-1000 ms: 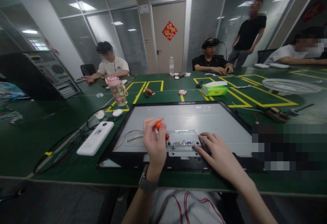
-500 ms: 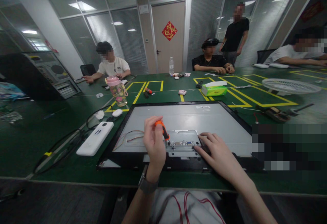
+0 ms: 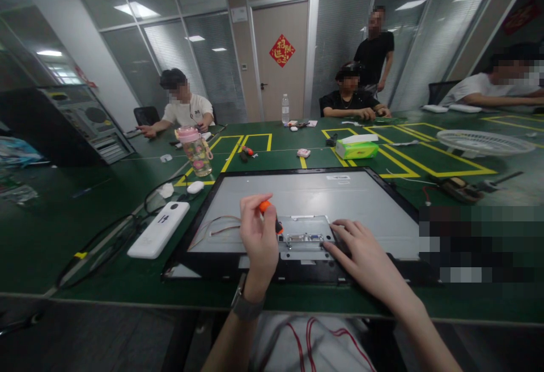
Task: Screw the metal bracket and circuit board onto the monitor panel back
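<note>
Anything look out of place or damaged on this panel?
The wires beside the left hand look odd: one end lies loose on the panel, seemingly plugged into nothing. I see no clear damage.

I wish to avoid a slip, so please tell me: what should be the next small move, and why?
Perhaps a small turn of the orange-and-black screwdriver: the left grip holds it slanting down toward the left side of the metal bracket, while the right grip rests at the opposite side. Whether the tip is seated, I cannot see.
</note>
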`<action>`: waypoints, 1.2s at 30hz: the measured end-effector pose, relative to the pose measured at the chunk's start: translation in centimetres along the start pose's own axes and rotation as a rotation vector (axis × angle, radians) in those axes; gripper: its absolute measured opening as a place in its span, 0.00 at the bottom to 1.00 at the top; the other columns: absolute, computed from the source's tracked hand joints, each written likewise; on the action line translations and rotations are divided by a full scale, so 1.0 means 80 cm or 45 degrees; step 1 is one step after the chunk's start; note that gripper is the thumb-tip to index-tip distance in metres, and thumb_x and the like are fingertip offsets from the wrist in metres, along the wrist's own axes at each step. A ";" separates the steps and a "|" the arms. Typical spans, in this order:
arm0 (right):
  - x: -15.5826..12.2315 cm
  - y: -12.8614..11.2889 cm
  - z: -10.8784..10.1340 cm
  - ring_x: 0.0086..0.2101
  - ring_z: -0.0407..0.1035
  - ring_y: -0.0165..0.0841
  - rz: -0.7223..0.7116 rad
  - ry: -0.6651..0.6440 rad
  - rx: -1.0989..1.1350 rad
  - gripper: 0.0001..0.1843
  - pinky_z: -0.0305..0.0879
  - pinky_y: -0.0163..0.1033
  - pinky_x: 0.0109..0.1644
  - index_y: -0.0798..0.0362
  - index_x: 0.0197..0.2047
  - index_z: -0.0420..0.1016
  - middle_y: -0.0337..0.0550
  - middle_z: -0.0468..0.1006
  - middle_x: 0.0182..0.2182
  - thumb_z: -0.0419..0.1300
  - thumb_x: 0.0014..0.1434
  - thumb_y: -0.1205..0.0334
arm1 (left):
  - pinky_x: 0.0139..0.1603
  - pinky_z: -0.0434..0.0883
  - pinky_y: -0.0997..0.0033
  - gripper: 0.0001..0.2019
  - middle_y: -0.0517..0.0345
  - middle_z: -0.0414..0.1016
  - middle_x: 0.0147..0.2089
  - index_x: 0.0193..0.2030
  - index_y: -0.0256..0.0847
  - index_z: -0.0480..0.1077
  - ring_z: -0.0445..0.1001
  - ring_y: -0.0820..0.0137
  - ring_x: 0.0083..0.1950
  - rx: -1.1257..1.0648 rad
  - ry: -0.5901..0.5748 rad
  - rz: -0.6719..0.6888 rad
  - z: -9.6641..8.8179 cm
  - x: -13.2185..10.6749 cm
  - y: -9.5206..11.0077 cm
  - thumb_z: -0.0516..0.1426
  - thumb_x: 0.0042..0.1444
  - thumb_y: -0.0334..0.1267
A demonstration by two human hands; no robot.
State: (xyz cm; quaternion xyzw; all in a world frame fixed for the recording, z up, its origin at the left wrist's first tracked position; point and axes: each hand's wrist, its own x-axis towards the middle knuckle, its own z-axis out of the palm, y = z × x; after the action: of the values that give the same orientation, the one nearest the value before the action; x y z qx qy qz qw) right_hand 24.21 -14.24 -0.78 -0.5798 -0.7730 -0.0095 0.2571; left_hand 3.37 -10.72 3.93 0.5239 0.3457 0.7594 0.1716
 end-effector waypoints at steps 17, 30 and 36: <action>-0.001 0.000 0.002 0.47 0.70 0.46 -0.002 -0.001 0.008 0.17 0.68 0.53 0.53 0.53 0.51 0.75 0.53 0.76 0.49 0.55 0.67 0.52 | 0.41 0.71 0.72 0.07 0.53 0.69 0.42 0.42 0.40 0.77 0.70 0.70 0.39 -0.021 -0.058 0.118 -0.002 0.000 0.000 0.60 0.59 0.38; 0.000 0.001 0.001 0.46 0.70 0.47 0.002 -0.002 -0.001 0.18 0.69 0.54 0.51 0.53 0.50 0.75 0.53 0.76 0.48 0.55 0.66 0.51 | 0.38 0.71 0.73 0.10 0.53 0.71 0.39 0.41 0.39 0.78 0.71 0.70 0.38 -0.022 -0.023 0.063 -0.001 -0.001 0.000 0.58 0.61 0.41; -0.001 0.002 0.002 0.47 0.70 0.47 0.001 0.005 0.002 0.18 0.69 0.54 0.52 0.53 0.51 0.75 0.53 0.76 0.48 0.55 0.66 0.51 | 0.50 0.71 0.67 0.15 0.50 0.77 0.46 0.52 0.40 0.75 0.75 0.66 0.49 -0.133 -0.132 -0.118 -0.002 -0.004 -0.003 0.50 0.68 0.40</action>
State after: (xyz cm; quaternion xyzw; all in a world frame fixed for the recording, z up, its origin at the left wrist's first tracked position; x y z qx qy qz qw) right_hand 24.30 -14.16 -1.01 -0.5799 -0.7724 -0.0099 0.2591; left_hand 3.34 -10.82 3.50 0.5363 0.3202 0.7393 0.2513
